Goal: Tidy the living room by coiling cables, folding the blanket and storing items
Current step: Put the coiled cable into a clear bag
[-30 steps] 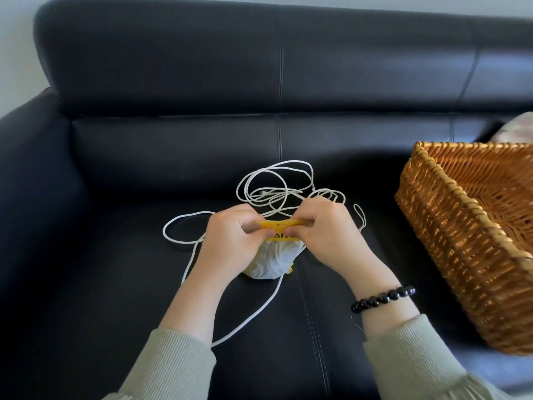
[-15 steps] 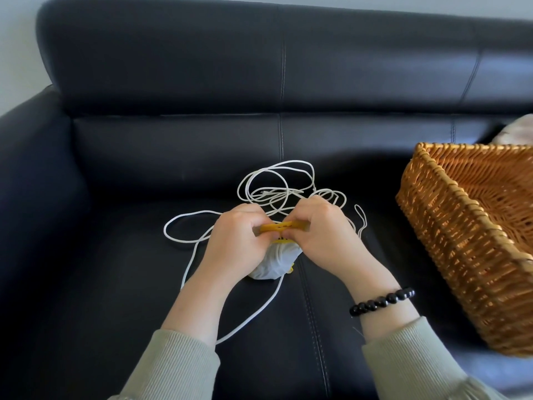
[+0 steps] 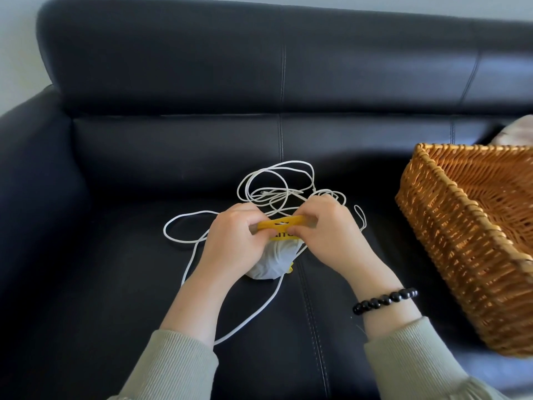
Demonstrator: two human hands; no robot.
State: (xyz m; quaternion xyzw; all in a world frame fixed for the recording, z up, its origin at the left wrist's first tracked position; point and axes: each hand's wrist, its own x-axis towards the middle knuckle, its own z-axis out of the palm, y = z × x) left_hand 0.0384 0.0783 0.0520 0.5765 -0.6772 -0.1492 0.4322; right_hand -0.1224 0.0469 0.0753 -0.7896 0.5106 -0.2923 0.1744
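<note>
A long white cable (image 3: 268, 186) lies in loose tangled loops on the black sofa seat (image 3: 115, 284). A wound white bundle of it (image 3: 271, 262) sits just below my hands. Across the top of that bundle stretches a yellow strap with black lettering (image 3: 281, 226). My left hand (image 3: 233, 241) pinches the strap's left end and my right hand (image 3: 331, 226) pinches its right end, both fists closed tight. One strand of cable trails down between my forearms toward the seat's front.
A brown wicker basket (image 3: 450, 243) stands on the seat to the right, its inside showing nothing. Behind it at the far right edge peeks a pale fabric item (image 3: 516, 134). The sofa's armrest rises at left, the backrest behind.
My hands stay in the same spot on the strap. The yellow strap looks slightly more stretched out between them than half a second ago.
</note>
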